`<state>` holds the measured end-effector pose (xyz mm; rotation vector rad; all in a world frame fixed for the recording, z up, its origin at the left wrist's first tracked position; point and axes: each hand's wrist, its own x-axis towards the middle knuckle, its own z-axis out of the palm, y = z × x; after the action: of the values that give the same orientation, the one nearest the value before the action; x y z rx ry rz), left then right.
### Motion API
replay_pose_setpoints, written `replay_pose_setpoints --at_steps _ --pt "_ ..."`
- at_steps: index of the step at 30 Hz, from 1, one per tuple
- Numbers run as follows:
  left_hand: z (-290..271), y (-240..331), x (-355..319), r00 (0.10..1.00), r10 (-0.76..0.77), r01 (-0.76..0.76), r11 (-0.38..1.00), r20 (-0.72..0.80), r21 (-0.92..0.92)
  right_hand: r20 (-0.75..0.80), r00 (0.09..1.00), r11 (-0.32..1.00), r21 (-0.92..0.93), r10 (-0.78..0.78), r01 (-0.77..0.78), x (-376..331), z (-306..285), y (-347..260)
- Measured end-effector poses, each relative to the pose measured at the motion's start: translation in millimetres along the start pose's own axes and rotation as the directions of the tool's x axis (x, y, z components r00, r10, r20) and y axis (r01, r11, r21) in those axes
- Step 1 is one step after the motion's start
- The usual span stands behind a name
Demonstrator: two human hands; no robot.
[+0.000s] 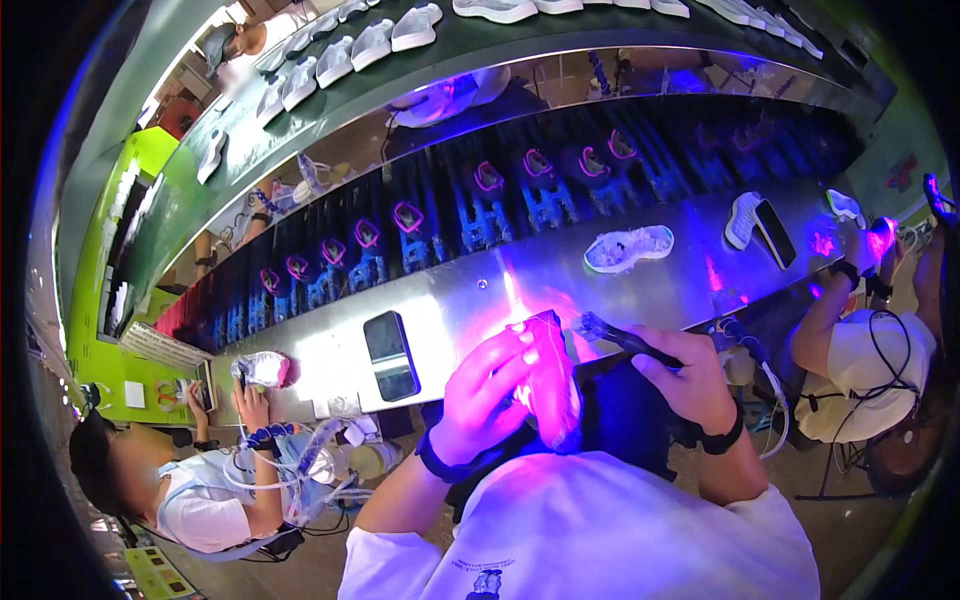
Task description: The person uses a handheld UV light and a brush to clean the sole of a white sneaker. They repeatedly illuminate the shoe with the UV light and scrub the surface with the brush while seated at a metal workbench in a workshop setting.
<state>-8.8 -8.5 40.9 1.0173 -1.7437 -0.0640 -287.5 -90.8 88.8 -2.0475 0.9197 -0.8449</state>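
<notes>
My left hand [482, 395] is wrapped round a shoe [552, 385] in front of my chest, its fingers along the side. Pink-purple light floods the hand and the shoe, so the shoe's true colour cannot be made out. In my right hand [692, 378] is a brush [622, 337] with a dark handle. The bristles point left, close to the shoe's upper end; whether they touch it I cannot tell. Beyond the shoe, a pale shoe sole [630, 249] lies on the metal workbench [470, 290].
A phone [391, 356] lies on the bench to the left. At the right, a dark flat slab [774, 234] rests against a pale sole [742, 220]. White soles [336, 61] line a green belt [250, 150] above. One person [210, 500] works at left, another [865, 360] at right.
</notes>
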Motion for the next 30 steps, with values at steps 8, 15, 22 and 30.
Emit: replay_pose_setpoints --at_steps 8,15,22,30 --pt "-18 12 3 0.968 0.213 -0.232 0.961 0.134 0.153 0.003 0.998 0.995 -0.083 -0.058 0.058 2 9 -16" --pt "-25 -2 -2 0.972 0.169 -0.201 0.956 0.161 0.213 0.236 0.951 0.97 0.086 0.201 -0.226 -23 10 -12" --pt "0 -7 0 0.986 0.083 -0.11 0.975 0.143 0.194 0.233 0.898 0.88 0.219 0.372 -0.421 -26 1 3" --pt "35 -5 5 0.994 -0.098 0.086 0.976 0.051 0.202 0.28 0.902 0.842 0.345 0.329 -0.415 -24 -9 28"
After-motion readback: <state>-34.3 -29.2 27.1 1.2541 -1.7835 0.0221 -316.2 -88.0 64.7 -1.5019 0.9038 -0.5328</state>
